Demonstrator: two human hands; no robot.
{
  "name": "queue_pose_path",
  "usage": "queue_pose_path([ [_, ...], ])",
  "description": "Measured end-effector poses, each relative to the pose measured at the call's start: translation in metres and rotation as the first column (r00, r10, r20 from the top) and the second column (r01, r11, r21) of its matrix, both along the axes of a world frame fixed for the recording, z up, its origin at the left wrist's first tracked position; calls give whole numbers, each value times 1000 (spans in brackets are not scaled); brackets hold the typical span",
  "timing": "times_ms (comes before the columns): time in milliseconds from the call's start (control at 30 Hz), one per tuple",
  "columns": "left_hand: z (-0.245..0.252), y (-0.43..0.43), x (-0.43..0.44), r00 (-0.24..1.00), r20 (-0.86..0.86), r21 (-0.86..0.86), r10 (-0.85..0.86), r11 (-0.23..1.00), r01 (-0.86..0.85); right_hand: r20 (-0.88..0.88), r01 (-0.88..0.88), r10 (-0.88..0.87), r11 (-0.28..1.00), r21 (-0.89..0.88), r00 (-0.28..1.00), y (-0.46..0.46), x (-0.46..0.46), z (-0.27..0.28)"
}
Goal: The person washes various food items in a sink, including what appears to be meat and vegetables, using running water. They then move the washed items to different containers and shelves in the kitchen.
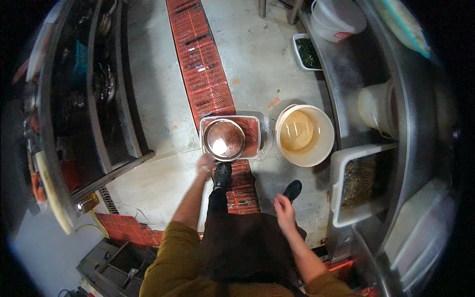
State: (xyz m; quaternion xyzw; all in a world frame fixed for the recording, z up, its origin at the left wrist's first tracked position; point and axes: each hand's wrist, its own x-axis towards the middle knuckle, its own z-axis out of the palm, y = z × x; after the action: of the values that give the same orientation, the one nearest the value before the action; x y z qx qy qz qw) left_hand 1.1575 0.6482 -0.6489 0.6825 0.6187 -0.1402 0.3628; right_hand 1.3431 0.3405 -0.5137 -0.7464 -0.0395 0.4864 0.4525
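My left hand (pixel 205 166) is at the lower left rim of a round metal bowl (pixel 224 139); its fingers are blurred and partly hidden, and I cannot tell whether they grip the rim. The bowl sits over the left part of a rectangular plastic tub (pixel 253 137) with reddish contents, standing on the floor across the red mat. To the right of the tub stands a white plastic bucket (pixel 322 139) with clear yellowish liquid at its bottom. My right hand (pixel 285 211) hangs below the bucket near my right shoe, fingers loosely bent, holding nothing that shows.
A red perforated mat (pixel 204 63) runs along the floor. Metal shelving (pixel 128 111) stands left. At right, a steel shelf (pixel 343 74) holds buckets and a white tub (pixel 336 185) of stringy contents; a small tub of dark greens (pixel 308 54) stands beside it. Wet patches and scraps lie about.
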Motion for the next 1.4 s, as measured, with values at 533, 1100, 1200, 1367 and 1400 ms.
queue_pose_path([
  [533,-251,109,-82,727,254,-310,637,766,-563,404,-29,149,957,-288,903,178,23,-354],
  [1100,-42,31,-77,426,546,-218,721,614,-759,-50,426,-438,892,-152,898,127,-6,-200],
  [1200,54,16,-77,439,408,-286,801,569,-771,-8,387,-389,918,-88,921,108,-1,-121],
  [1367,202,-18,-42,207,580,-526,788,556,-644,-9,392,-395,915,-95,919,83,42,35],
  [1400,226,-21,-30,238,564,-494,791,554,-670,-61,447,-452,891,-83,890,78,54,68],
])
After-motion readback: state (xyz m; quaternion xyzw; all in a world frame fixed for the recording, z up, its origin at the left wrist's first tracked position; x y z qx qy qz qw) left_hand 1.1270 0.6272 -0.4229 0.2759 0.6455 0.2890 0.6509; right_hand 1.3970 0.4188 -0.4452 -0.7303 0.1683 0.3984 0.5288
